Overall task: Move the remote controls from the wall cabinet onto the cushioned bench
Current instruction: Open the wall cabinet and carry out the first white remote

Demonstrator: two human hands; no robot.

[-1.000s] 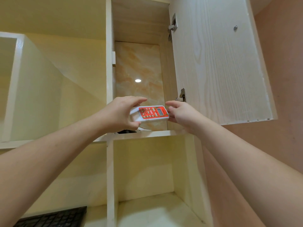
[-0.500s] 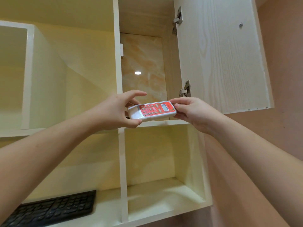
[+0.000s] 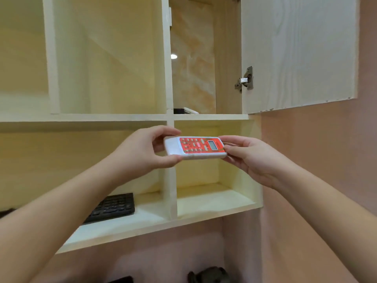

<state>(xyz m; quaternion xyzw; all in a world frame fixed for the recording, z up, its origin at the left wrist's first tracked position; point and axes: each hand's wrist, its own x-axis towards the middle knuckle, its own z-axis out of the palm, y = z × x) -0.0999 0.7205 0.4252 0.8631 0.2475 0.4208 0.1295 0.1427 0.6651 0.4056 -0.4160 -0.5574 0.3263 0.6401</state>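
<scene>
A white remote control with a red button panel and a small screen [image 3: 195,147] is held level in front of the lower right cubby. My left hand [image 3: 145,152] pinches its left end and my right hand [image 3: 247,158] grips its right end. Above, in the open wall cabinet [image 3: 210,116], the tips of a dark remote [image 3: 178,111] and a white remote [image 3: 190,110] show just over the shelf edge. The cushioned bench is out of view.
The cabinet door [image 3: 297,50] hangs open to the right, with a hinge at its inner edge. A black keyboard [image 3: 113,207] lies on the bottom shelf at left. A dark object [image 3: 210,275] sits low by the pink wall.
Both hands have brought the red-and-white remote down out of the cabinet compartment, to in front of the cubby below. The view has tilted down, showing more of the lower shelf.
</scene>
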